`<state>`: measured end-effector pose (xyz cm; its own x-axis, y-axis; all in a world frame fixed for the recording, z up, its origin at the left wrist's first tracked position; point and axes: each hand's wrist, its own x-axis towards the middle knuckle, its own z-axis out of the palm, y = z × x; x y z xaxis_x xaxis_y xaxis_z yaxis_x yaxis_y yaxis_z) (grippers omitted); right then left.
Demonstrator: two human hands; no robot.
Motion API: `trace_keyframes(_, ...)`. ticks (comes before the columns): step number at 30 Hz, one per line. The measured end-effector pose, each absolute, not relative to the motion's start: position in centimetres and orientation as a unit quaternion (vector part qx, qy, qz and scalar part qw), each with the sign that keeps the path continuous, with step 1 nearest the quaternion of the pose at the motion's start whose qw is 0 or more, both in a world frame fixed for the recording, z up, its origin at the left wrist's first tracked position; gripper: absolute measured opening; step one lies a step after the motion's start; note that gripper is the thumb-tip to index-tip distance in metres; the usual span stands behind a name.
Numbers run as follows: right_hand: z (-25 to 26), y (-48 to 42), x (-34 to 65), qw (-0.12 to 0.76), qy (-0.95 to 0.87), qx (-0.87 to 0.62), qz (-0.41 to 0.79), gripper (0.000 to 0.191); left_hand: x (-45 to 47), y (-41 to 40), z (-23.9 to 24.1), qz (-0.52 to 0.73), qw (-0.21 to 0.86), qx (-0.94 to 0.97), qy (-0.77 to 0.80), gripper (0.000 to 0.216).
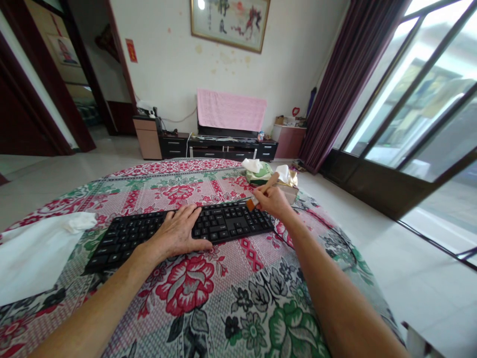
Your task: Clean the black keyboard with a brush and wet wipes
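Observation:
A black keyboard (223,222) lies on the flowered tablecloth (238,293), tilted slightly across my view. My left hand (179,229) rests flat over its middle, fingers spread and thumb along the near edge. Above the right end of the keyboard, my right hand (274,200) grips a brush (269,183) by its light wooden handle. The brush's brown bristles point down and left, close to the number keys; whether they touch the keys I cannot tell.
White cloth or paper (40,251) lies at the left. Two tissue boxes, one green (259,174) and one gold-brown (287,190), stand beyond my right hand. A black cable (335,231) runs along the right side. A low cabinet (223,149) stands by the far wall.

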<state>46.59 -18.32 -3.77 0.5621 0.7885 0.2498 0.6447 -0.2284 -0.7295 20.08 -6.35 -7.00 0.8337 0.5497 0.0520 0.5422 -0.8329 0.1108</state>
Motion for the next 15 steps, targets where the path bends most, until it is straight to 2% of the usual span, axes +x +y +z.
trace_keyframes(3,-4.9,-17.8,46.3,0.405,-0.478,-0.777,0.063,0.027,20.1,-6.4,-7.0,0.044,0.048,0.957,0.284,0.107)
trace_keyframes(8,-3.9,-18.3,45.9,0.312,-0.489,-0.814,0.028,0.023,20.1,-6.5,-6.7,0.035,0.045,0.957,0.283,0.111)
trace_keyframes(15,-3.4,-18.6,45.8,0.309,-0.508,-0.804,0.028,0.022,20.0,-6.5,-6.7,0.035,0.046,0.957,0.283,0.109)
